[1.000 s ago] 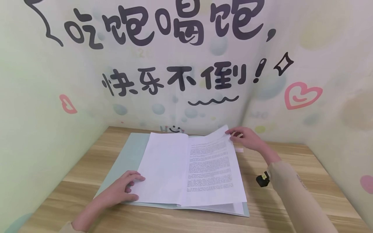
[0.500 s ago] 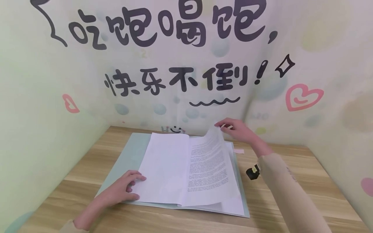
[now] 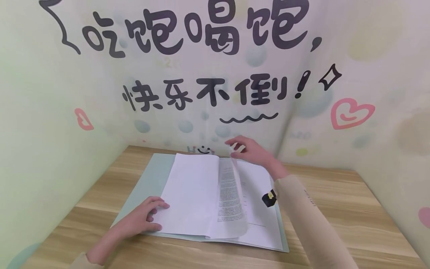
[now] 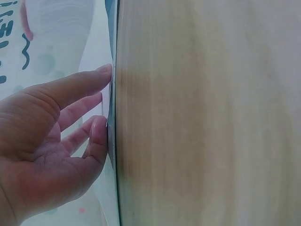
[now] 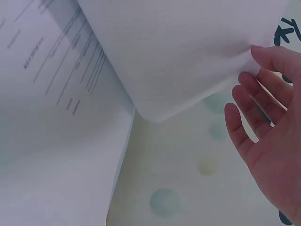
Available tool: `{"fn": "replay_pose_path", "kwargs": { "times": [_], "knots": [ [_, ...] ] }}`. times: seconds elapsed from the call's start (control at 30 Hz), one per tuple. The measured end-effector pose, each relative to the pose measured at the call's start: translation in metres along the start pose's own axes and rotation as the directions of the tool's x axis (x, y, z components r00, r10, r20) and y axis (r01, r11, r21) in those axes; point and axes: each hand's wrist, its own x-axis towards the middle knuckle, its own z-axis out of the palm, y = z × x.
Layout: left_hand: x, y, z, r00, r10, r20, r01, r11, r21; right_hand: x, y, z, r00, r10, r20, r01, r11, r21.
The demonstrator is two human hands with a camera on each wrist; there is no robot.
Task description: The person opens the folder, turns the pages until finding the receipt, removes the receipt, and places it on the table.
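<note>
A stack of printed sheets lies spread on a light blue folder [image 3: 147, 179], with a blank white page [image 3: 188, 190] on its left side. My right hand [image 3: 252, 151] pinches the top edge of a printed page [image 3: 230, 201] between thumb and fingers. That page stands raised and bowed near the middle fold, uncovering another printed sheet [image 3: 265, 228] beneath. In the right wrist view the lifted page [image 5: 178, 56] shows its blank back, creased at the thumb. My left hand [image 3: 142, 218] rests on the lower left of the blank page, fingers relaxed, thumb near the front edge.
The folder lies on a wood-grain table [image 3: 100, 183]. Behind it rises a pale printed wall [image 3: 168, 130] with large black lettering, and side walls stand left and right. A small black and yellow device [image 3: 269, 199] sits at the right sleeve [image 3: 305, 213].
My right hand has moved left, drawing the page up from nearly flat to a bowed stand near the fold. The sheet beneath now shows. My left hand has stayed in place.
</note>
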Motion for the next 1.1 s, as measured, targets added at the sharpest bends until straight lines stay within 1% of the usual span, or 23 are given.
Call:
{"fn": "replay_pose_path", "kwargs": {
  "times": [0.07, 0.23, 0.37, 0.47, 0.63, 0.73, 0.87, 1.0, 1.1],
  "knots": [
    [0.0, -0.001, -0.001, 1.0, -0.003, -0.004, 0.003, 1.0, 0.001, 0.006, -0.003, 0.009, 1.0, 0.004, 0.016, -0.004, 1.0, 0.011],
    [0.001, -0.005, -0.003, 0.999, 0.039, -0.011, -0.039, 0.999, 0.017, 0.02, -0.01, 0.031, 0.998, 0.024, 0.065, -0.026, 0.999, 0.033],
    [0.002, -0.008, -0.005, 0.999, 0.043, -0.007, -0.043, 0.999, 0.017, 0.03, -0.011, 0.045, 0.995, 0.033, 0.091, -0.037, 0.998, 0.042],
    [0.001, -0.01, -0.005, 0.999, 0.035, -0.02, -0.035, 0.999, 0.001, 0.037, -0.014, 0.054, 0.994, 0.038, 0.103, -0.042, 0.998, 0.04],
    [-0.002, -0.013, -0.007, 0.997, 0.056, -0.054, -0.056, 0.998, -0.012, 0.05, -0.021, 0.068, 0.994, 0.009, 0.111, -0.011, 1.0, 0.018],
    [-0.003, -0.013, -0.011, 0.995, 0.08, -0.056, -0.082, 0.996, -0.03, 0.057, -0.025, 0.076, 0.993, -0.011, 0.118, 0.009, 1.0, 0.015],
    [-0.002, -0.012, -0.014, 0.997, 0.062, -0.038, -0.064, 0.996, -0.068, 0.063, -0.029, 0.087, 0.991, -0.012, 0.134, 0.007, 0.999, 0.037],
    [-0.002, -0.013, -0.014, 0.999, 0.026, -0.024, -0.027, 0.996, -0.082, 0.067, -0.032, 0.098, 0.988, 0.02, 0.153, -0.029, 0.998, 0.058],
    [-0.003, -0.013, -0.014, 1.0, 0.006, -0.023, -0.007, 0.996, -0.087, 0.071, -0.034, 0.107, 0.984, 0.046, 0.172, -0.056, 0.997, 0.049]
  ]
}}
